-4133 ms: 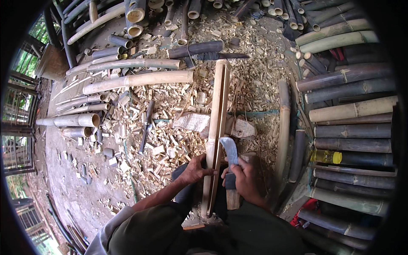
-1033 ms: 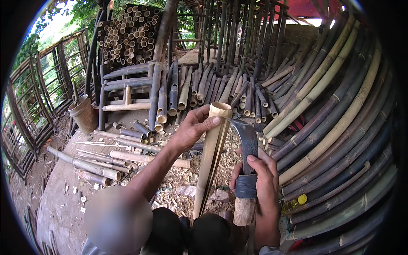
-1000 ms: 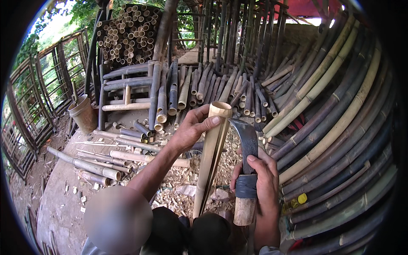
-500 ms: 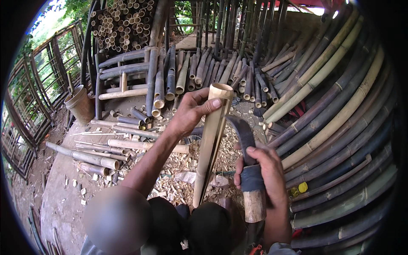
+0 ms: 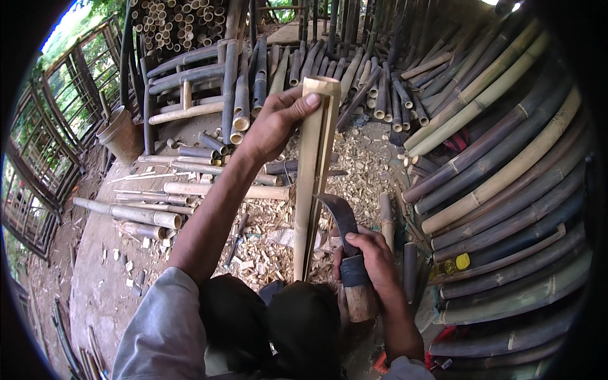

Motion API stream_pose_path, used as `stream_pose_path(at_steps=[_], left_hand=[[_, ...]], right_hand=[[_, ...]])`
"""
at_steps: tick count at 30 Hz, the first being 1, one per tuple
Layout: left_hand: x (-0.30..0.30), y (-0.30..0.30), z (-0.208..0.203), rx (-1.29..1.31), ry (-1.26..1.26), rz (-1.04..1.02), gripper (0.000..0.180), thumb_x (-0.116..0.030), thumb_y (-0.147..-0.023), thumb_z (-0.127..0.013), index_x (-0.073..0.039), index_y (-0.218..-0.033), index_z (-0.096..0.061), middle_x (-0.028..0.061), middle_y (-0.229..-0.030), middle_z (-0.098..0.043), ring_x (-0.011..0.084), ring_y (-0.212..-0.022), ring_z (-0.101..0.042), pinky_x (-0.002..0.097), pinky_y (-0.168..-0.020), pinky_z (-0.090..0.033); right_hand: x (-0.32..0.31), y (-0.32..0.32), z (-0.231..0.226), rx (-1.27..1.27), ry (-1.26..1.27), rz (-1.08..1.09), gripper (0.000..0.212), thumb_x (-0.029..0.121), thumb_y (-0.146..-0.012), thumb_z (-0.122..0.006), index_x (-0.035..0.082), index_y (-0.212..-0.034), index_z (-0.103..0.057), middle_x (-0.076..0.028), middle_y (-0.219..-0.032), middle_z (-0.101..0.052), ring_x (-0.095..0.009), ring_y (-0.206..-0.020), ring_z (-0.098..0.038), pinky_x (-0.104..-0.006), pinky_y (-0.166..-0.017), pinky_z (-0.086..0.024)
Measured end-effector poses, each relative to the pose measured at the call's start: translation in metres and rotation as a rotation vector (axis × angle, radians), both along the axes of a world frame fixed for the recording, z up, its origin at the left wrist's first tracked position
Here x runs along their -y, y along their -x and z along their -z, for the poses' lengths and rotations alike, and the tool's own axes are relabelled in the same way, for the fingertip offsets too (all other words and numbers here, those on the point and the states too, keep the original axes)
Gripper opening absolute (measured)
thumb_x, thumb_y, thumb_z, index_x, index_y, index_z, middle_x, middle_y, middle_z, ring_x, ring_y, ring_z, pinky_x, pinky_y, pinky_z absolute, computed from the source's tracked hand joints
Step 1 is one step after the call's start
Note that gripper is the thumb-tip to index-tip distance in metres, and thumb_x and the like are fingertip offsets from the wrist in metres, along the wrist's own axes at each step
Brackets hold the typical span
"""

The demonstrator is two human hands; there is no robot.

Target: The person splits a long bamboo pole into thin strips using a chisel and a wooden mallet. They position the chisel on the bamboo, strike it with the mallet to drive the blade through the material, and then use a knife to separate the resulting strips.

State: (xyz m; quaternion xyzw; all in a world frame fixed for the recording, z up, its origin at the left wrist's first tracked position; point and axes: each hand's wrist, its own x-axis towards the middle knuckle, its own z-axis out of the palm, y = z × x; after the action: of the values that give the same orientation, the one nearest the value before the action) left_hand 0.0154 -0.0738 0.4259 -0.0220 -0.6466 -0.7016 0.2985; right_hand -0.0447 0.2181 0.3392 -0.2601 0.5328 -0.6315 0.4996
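Note:
My left hand (image 5: 282, 117) is closed round the upper end of a pale bamboo tube (image 5: 310, 171), its thumb pressed on the side just under the rim. The tube stands nearly upright in front of my knees, and a long dark slot runs down its right side. In my right hand (image 5: 372, 256) is a billhook (image 5: 342, 215) with a dark curved blade and a wooden handle bound in dark tape near the blade. The blade's hooked tip reaches the right side of the tube around mid-length; whether it touches cannot be made out.
Wood chips (image 5: 266, 244) cover the ground ahead. Cut bamboo lengths (image 5: 145, 212) lie at the left, near a bucket (image 5: 120, 136). Long bamboo poles (image 5: 506, 158) are stacked along the right, with a yellow-capped bottle (image 5: 453, 263) among them. A bamboo rack (image 5: 190, 82) stands behind.
My left hand has raised the bamboo tube. The billhook's blade has shifted left and lower along the tube, from near its top to about mid-length. The view has tilted downward.

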Motion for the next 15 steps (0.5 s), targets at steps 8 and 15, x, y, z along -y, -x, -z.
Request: stream_pose_path(at_steps=[8,15], left_hand=[[0.044,0.009,0.016,0.005,-0.034,-0.026,0.063,-0.042,-0.098,-0.067,0.007,-0.136,-0.057,0.0189,-0.116,-0.069,0.0261,-0.113,-0.065,0.041,-0.104,-0.051],[0.067,0.015,0.025,0.023,-0.01,-0.098,0.061,-0.044,-0.099,-0.066,0.005,-0.135,-0.058,0.0175,-0.12,-0.068,0.0253,-0.114,-0.067,0.0419,-0.103,-0.053]], right_hand=[[0.005,-0.002,0.094,0.111,-0.152,0.027,0.033,0.02,-0.098,-0.053,-0.004,-0.12,-0.063,-0.015,-0.073,-0.068,-0.024,-0.059,-0.068,-0.0348,-0.057,-0.057],[-0.011,-0.009,0.152,0.172,-0.237,-0.058,0.03,0.016,-0.1,-0.053,-0.004,-0.12,-0.061,-0.014,-0.074,-0.068,-0.022,-0.059,-0.068,-0.0343,-0.059,-0.057]])
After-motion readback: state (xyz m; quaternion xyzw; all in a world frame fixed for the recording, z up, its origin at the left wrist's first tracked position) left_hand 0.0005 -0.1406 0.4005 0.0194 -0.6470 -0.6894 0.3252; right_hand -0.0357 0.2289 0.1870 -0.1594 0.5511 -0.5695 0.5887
